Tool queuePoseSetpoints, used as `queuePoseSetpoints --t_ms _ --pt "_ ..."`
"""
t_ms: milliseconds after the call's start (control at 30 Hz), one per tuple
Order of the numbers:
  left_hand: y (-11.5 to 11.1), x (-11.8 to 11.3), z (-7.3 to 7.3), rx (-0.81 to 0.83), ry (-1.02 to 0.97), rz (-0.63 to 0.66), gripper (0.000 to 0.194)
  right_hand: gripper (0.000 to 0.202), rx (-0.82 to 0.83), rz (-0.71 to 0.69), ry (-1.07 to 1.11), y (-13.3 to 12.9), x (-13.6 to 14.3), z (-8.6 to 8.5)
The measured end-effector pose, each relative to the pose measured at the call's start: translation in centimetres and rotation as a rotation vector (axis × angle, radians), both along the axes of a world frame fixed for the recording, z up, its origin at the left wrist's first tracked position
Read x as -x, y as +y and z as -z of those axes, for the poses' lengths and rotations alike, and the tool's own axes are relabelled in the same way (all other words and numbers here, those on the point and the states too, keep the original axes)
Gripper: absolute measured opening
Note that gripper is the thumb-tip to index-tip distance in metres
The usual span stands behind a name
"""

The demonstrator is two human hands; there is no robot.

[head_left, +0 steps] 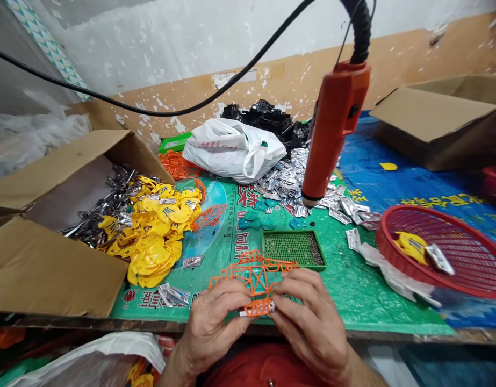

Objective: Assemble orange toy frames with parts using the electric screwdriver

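Observation:
An orange plastic lattice frame (259,277) is held up between my two hands near the table's front edge. My left hand (215,320) pinches its lower left end between thumb and fingers. On the opposite side, my right hand (310,317) grips the lower right end. A small silver-white piece shows behind the frame's lower orange part, between my fingertips; its full shape is hidden. Just beyond the frame lies a green mesh tray (294,234) with many tiny metal pieces. An orange electric screwdriver (332,134) hangs from above, tip down.
At left a cardboard box (50,263) spills yellow parts (159,231) and shiny silver ones. Behind are a white plastic bag (234,148), black parts (267,118) and silver pieces (288,177). A red basket (473,242) stands right, below another cardboard box (437,115).

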State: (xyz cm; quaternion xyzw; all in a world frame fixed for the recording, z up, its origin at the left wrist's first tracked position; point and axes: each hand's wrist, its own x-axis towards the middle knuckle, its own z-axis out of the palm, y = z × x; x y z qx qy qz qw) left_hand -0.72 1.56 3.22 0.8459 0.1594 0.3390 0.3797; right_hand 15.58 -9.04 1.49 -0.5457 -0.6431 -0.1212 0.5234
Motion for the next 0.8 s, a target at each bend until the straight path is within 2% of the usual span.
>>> queuePoseSetpoints --t_ms 200,400,800 --pt "0.0 -0.2 0.3 -0.116 0.052 0.016 0.03 0.018 0.066 -0.02 -0.006 0.1 -0.2 0.6" --pt "-1.0 -1.3 0.6 -0.272 -0.084 -0.093 0.031 0.021 0.048 -0.015 -0.007 -0.2 -0.9 1.9" --pt "-1.1 -1.0 1.8 -0.185 -0.146 -0.05 0.023 0.02 0.081 0.036 -0.125 -0.2 -1.0 2.5"
